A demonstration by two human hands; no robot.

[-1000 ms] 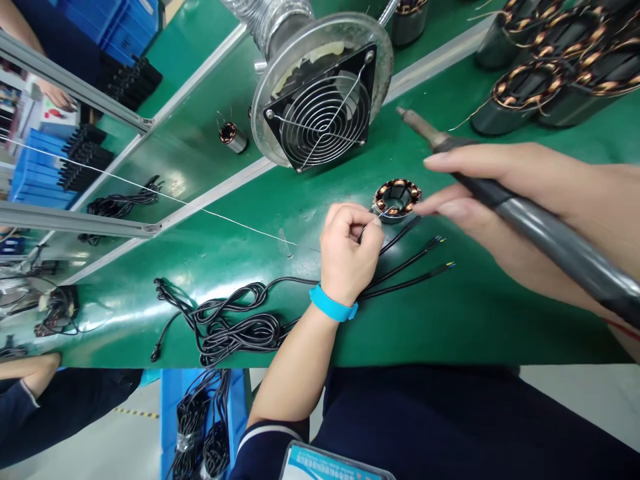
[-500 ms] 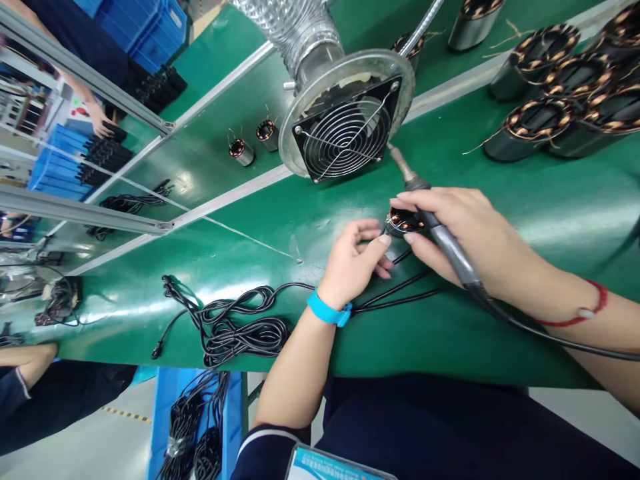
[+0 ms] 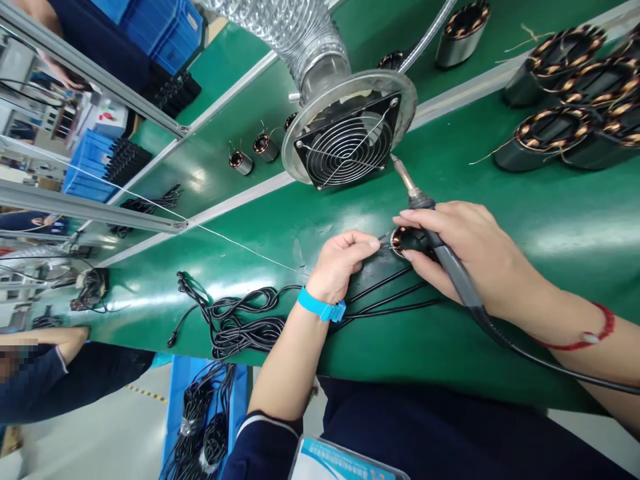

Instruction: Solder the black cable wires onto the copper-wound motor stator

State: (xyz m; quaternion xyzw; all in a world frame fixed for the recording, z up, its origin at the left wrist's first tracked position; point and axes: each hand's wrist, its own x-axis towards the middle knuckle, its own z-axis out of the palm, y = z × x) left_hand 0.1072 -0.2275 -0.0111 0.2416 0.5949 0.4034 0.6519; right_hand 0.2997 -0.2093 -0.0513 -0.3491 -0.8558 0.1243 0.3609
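My right hand [image 3: 473, 247] is closed around a soldering iron [image 3: 454, 270], whose bare tip points up and away, close to the fan's lower right edge. The thumb and fingertips of that same hand also grip a small motor stator [image 3: 399, 243] with copper windings; its far side is hidden behind them. To the left of it, my left hand [image 3: 341, 259] pinches thin wire leads [image 3: 385, 241] at the stator's edge. Black power cords [image 3: 383, 288] run beneath my left wrist, their ends lying below the stator.
Beyond my hands hangs a round fume-extractor fan [image 3: 349, 150] on a foil duct [image 3: 320, 47]. Several larger stators [image 3: 525, 157] stand at the right. Coiled cords [image 3: 245, 337] lie left on the green bench [image 3: 240, 257]; a blue crate [image 3: 243, 393] of cords sits below. Another person's arm [image 3: 70, 337] is far left.
My left fingers have drawn together into a pinch on the leads and sit slightly left of the stator. My right hand keeps its hold on iron and stator. The camera view has shifted slightly.
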